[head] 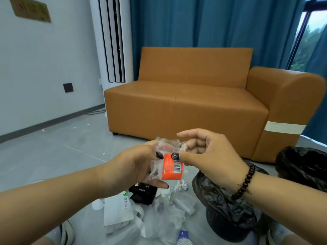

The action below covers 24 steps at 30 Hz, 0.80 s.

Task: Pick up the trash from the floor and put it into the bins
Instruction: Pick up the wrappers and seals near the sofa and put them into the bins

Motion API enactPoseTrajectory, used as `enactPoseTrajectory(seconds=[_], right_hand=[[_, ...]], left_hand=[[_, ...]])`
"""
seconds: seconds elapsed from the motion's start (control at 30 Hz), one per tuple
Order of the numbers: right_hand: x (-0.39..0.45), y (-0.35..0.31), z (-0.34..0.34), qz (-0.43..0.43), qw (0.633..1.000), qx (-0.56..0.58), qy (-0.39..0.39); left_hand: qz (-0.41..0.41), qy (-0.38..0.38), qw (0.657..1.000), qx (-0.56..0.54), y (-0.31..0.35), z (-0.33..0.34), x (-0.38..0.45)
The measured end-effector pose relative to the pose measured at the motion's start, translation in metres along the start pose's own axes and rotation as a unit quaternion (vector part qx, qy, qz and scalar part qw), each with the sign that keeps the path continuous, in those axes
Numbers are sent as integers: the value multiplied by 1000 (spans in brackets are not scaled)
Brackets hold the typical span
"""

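Trash: crumpled clear wrapper with orange label (170,165), held up over the floor between both hands. Left hand (139,167) curls round its left side; right hand (208,152) pinches its top edge. Black-lined bin (228,206) near right. More litter (159,207) lies below.
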State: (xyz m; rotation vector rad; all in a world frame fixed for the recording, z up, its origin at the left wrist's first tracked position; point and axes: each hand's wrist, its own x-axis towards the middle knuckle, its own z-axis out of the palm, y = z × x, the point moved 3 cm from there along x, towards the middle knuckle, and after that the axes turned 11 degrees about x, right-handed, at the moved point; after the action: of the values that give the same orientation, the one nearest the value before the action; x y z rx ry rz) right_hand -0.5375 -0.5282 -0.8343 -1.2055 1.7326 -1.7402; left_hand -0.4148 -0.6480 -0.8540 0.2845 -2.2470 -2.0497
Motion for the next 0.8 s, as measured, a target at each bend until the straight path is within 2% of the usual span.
enactPoseTrajectory(seconds=[0.07,0.17,0.27,0.43,0.53,0.67,0.8], right_hand=[[-1,0,-1,-20,1000,-4,11],[-3,0,-5,-33,999,-2,17],[-3,1,-9,-42,999,-15,14],[-3,4,-14,-35,999,-1,2],[-5,3,-17,-40,998,-16,-45],[-17,-1,-13,-123,985,-76,-99],[-28,-8,-15,-255,949,-156,-97]], left_hand=[[26,9,999,38,4,0,-2],[45,76,987,138,5,-2,-2],[50,111,985,119,5,-2,0],[37,79,993,83,3,11,-2],[27,79,991,101,0,17,-6],[16,107,991,82,-9,24,-9],[-29,102,994,27,-21,36,-11]])
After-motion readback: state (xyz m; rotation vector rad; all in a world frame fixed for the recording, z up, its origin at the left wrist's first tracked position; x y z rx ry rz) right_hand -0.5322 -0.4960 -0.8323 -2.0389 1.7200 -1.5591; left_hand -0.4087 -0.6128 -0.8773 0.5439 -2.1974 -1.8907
